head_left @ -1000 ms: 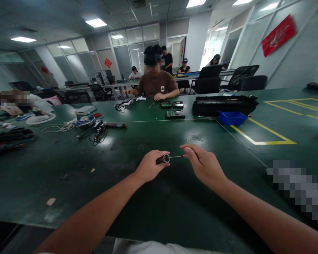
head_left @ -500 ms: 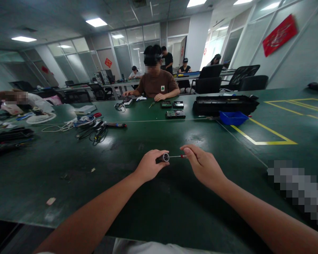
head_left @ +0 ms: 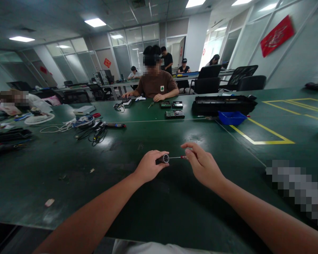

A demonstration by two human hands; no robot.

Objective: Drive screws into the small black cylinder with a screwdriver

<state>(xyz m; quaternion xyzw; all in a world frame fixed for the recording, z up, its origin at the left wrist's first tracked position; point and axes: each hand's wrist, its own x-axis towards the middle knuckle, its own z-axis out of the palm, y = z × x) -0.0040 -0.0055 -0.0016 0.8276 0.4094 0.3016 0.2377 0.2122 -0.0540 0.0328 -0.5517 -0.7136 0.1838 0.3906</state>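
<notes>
My left hand (head_left: 149, 165) is closed around a dark cylindrical part (head_left: 164, 158) with a pale ring at its round end, which faces me. Its exact kind is not clear. In my right hand (head_left: 203, 163) is a thin screwdriver (head_left: 184, 157) with a red handle, held level between thumb and fingers. The screwdriver's shaft points left and its tip meets the right side of the cylinder. My right index finger is lifted off the handle. Both hands are just above the green table (head_left: 148, 218).
Across the table sits a person (head_left: 159, 84) behind several circuit-board drives (head_left: 175, 114). A blue bin (head_left: 231, 118) stands before a long black housing (head_left: 224, 104). Cables (head_left: 96, 132) and a pen-like tool (head_left: 113, 125) lie at left. A blurred-out object (head_left: 298, 188) is at right.
My right index finger has lifted and straightened away from the screwdriver's handle. The left hand keeps the cylinder in the same place. The view has shifted slightly.
</notes>
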